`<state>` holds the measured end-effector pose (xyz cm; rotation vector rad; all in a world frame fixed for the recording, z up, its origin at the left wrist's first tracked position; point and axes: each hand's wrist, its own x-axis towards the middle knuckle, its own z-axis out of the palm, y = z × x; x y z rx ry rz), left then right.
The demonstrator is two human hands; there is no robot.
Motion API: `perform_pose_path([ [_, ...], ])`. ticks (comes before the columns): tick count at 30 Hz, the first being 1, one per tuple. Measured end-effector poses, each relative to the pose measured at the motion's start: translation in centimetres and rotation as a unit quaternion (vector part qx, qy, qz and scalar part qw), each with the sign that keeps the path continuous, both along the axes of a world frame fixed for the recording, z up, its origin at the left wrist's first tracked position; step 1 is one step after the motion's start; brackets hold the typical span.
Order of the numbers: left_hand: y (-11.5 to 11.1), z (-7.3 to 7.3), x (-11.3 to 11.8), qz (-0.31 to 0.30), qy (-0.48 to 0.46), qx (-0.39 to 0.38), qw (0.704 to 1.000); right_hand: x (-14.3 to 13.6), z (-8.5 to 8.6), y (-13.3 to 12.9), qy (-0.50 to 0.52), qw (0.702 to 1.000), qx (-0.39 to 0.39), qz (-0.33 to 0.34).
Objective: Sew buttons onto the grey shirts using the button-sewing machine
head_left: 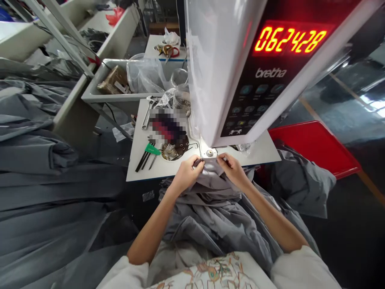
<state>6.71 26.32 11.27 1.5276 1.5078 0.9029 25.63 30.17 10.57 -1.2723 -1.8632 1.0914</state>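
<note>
Grey fabric (216, 216), crumpled, folded edge on desk (156, 166); left hand (187, 173), right hand (232, 169) grips pinched shut on it.

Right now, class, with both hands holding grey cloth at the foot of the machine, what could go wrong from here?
1. Both the left hand and the right hand pinch the grey fabric right beside the metal plate under the machine head; fingers could get caught there.
2. The fabric hangs bunched off the table edge; its weight might drag the piece out of line.
3. Loose tools lie near the left hand and could snag the cloth.
</note>
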Motion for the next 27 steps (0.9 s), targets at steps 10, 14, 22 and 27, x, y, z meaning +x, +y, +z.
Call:
perform_pose_path([
  [10,2.6,-1.5,2.8,0.112,0.024,0.023,0.993,-2.5,-1.4,2.5,0.060,0.990,0.042,-0.124],
  [14,2.7,-2.0,2.6,0.118,0.048,0.037,0.991,-2.7,-1.7,2.4,0.053,0.988,0.036,-0.141],
  [22,3.2,-2.7,2.7,0.137,0.137,0.047,0.980,-2.9,-2.7,3.1,0.039,0.979,0.024,-0.199],
  [27,3.5,-3.0,2.8,0.151,0.193,0.054,0.968,-3.0,-3.0,3.3,0.022,0.979,0.010,-0.204],
])
